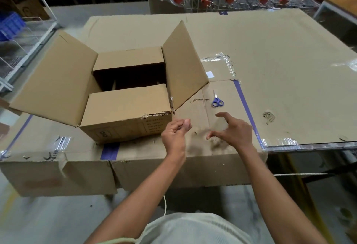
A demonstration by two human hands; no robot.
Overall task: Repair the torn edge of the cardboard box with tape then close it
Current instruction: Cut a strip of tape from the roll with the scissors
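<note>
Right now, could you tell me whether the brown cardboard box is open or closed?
Open: the brown cardboard box has its side flaps raised, showing its dark interior.

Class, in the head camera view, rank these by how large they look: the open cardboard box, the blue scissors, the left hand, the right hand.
1. Cardboard box
2. Left hand and right hand: look alike, not ranked
3. Blue scissors, though farther from the camera

box on the table, scissors to its right
</note>
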